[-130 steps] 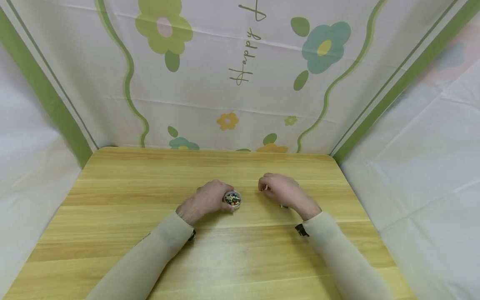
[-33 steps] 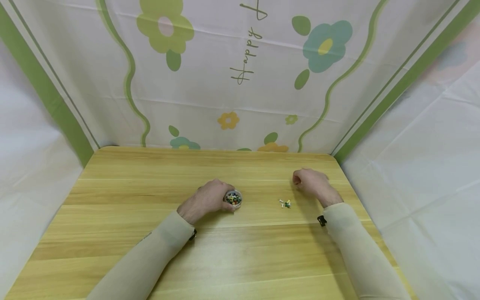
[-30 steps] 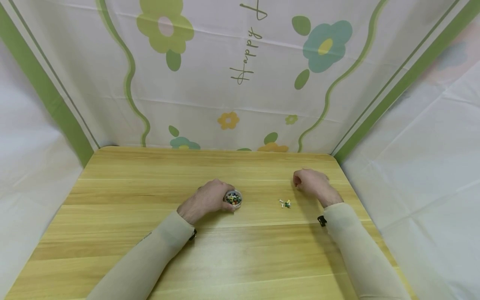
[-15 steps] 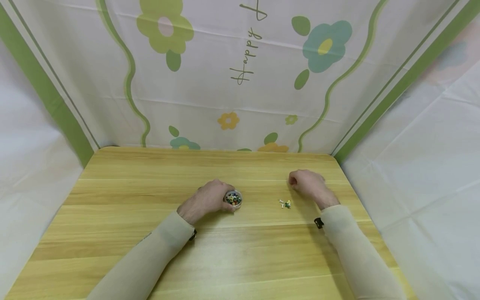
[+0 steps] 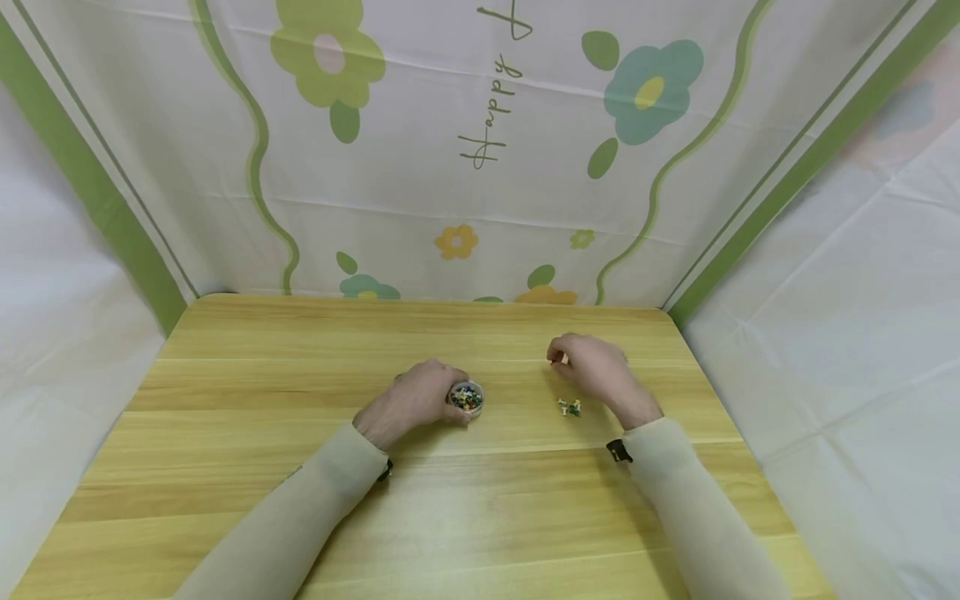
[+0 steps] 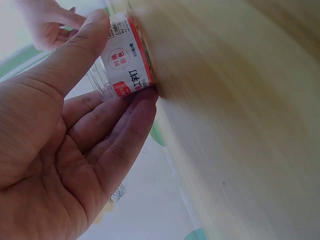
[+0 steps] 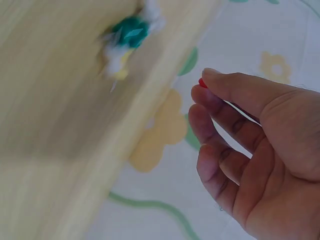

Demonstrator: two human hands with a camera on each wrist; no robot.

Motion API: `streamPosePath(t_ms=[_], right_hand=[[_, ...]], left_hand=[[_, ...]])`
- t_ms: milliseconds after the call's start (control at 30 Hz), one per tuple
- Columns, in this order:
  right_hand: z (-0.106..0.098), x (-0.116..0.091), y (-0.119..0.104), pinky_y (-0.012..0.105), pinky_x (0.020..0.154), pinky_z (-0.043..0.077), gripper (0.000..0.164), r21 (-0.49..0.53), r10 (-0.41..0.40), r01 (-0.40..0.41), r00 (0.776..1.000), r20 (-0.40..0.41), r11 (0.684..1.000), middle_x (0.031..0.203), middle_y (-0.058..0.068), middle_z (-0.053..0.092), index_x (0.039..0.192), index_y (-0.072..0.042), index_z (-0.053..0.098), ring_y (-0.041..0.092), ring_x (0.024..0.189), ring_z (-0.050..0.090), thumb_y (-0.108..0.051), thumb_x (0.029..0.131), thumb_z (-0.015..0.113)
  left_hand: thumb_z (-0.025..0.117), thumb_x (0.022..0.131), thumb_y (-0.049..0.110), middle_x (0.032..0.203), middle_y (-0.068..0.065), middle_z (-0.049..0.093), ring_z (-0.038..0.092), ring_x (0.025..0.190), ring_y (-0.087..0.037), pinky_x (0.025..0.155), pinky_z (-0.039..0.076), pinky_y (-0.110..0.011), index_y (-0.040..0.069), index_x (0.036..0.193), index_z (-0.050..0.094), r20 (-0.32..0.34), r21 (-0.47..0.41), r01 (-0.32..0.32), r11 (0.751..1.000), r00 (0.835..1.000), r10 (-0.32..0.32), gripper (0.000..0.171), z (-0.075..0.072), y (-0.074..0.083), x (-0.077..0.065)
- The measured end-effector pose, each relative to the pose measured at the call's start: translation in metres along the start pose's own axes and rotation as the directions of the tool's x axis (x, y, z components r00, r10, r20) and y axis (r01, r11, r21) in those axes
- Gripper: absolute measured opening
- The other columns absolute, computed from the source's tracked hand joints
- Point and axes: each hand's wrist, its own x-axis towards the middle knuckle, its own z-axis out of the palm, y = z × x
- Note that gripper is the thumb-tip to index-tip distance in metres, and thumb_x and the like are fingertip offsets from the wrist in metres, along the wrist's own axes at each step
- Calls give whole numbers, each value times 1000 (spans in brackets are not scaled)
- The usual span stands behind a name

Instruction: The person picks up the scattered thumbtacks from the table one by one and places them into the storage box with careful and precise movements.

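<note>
In the head view my left hand (image 5: 417,397) holds a small clear round jar (image 5: 477,402) on the table, thumb on the near side and fingers round the far side. Multicoloured push pins (image 5: 466,397) fill it. The left wrist view shows the jar's white and red label (image 6: 125,57). My right hand (image 5: 596,371) is above the table, to the right of the jar. Between its thumb and index finger it pinches a red push pin (image 7: 202,83), mostly hidden by the fingertips. Just nearer than that hand lies a small cluster of white, green and yellow push pins (image 5: 574,408).
The wooden table (image 5: 450,517) spreads around both hands. A white cloth (image 5: 405,167) printed with flowers hangs at its back edge, and more white cloth (image 5: 862,333) lines the sides.
Over the last second my right hand has moved left towards the jar, and red now shows at its fingertips. My left hand and the jar have stayed put.
</note>
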Motion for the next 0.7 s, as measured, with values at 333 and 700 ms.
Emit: streamPosePath(t_ms=[333,700], right_hand=[[-2,0,-38,39,68,56,12,28,-66,67,997,-43,997,104,-12,72,107,-22,77,11,89,67,-24,95,75],[1,0,-70,34,72,56,12,5,-195,196,976,-93,981,106,-14,72,107,-25,77,8,92,67,-25,95,76]], left_hand=[[89,78,39,113,-5,75,67,97,-16,84,55,-33,11,128,72,-1,7,-2,1000,1000,2,60,1,0,0],[89,79,39,108,-3,75,65,90,-13,79,55,-32,12,125,74,1,14,-5,1000,1000,5,56,0,-1,1]])
